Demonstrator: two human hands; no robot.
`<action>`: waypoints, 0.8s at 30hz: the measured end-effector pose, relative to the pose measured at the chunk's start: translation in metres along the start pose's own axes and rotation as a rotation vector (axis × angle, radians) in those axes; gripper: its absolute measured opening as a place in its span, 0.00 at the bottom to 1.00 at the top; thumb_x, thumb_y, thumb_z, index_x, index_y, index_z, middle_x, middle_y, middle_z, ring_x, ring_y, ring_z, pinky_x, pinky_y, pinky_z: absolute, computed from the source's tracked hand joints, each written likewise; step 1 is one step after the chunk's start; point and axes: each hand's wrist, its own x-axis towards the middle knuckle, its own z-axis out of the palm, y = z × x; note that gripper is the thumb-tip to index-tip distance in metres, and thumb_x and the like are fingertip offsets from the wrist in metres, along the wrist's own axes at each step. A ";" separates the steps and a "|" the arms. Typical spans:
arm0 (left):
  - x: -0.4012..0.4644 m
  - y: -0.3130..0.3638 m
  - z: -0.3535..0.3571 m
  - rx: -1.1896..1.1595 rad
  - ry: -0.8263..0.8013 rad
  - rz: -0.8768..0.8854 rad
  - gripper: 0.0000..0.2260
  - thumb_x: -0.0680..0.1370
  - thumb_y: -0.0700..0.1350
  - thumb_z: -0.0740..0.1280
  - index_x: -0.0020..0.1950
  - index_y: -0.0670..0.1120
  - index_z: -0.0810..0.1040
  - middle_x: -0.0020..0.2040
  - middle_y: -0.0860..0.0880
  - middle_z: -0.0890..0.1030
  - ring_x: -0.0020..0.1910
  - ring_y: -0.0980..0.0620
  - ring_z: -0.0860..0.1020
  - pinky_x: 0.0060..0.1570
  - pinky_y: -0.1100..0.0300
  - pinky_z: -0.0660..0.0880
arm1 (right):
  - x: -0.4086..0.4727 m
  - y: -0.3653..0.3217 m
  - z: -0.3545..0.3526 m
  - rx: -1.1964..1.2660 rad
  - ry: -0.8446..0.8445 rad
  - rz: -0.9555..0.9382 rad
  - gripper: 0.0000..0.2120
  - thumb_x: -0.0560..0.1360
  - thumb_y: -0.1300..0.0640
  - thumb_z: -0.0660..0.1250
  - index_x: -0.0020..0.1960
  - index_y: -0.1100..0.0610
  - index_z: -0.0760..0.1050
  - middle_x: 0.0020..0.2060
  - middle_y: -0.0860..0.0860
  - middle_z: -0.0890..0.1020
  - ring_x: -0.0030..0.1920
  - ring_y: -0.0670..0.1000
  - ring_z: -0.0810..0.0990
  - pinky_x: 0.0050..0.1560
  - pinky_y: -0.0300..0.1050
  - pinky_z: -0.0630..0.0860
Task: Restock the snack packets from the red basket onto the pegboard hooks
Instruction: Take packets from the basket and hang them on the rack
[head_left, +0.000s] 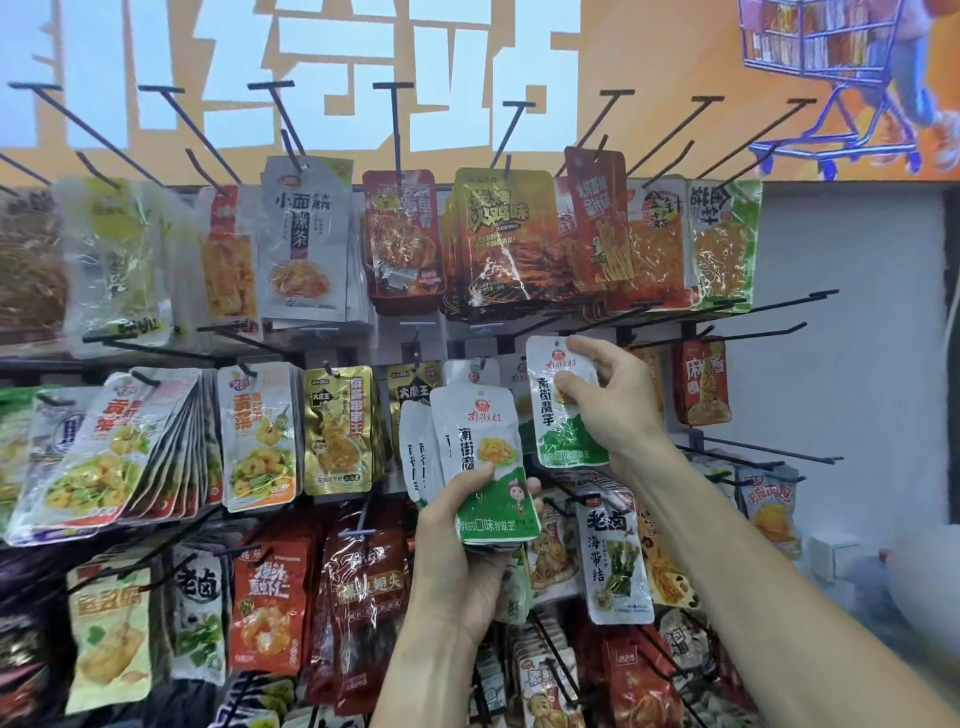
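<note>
My left hand grips a stack of white-and-green snack packets from below, fanned upright in front of the pegboard. My right hand pinches a single white-and-green packet near its top, with the hang hole up, just below the black hooks of the middle row. Behind the stack, more white packets of the same kind hang on a hook. The red basket is not in view.
Rows of hooks carry snack packets: a grey noodle pack, orange-red packs, gold packs, a seaweed-knot pack. Bare hook tips jut out at the right. A white wall lies right of the board.
</note>
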 end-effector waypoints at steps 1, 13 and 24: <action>0.000 0.000 0.000 0.002 0.001 0.002 0.10 0.74 0.40 0.70 0.52 0.36 0.81 0.43 0.35 0.85 0.41 0.40 0.85 0.52 0.46 0.78 | 0.001 -0.001 -0.001 -0.017 -0.004 -0.010 0.23 0.80 0.63 0.71 0.74 0.55 0.75 0.70 0.48 0.78 0.71 0.46 0.73 0.71 0.45 0.69; 0.004 0.001 -0.005 0.042 -0.030 0.007 0.08 0.73 0.39 0.70 0.48 0.36 0.83 0.44 0.33 0.85 0.42 0.39 0.84 0.49 0.47 0.78 | 0.006 -0.009 0.002 -0.264 0.010 -0.034 0.25 0.78 0.63 0.70 0.74 0.52 0.76 0.71 0.47 0.78 0.60 0.48 0.82 0.54 0.47 0.82; 0.015 -0.001 -0.013 0.043 -0.035 -0.019 0.16 0.72 0.39 0.72 0.58 0.34 0.83 0.52 0.31 0.85 0.44 0.40 0.86 0.43 0.50 0.84 | 0.042 0.026 0.045 -0.471 -0.069 0.118 0.24 0.77 0.54 0.74 0.72 0.50 0.76 0.67 0.55 0.80 0.68 0.60 0.78 0.71 0.58 0.72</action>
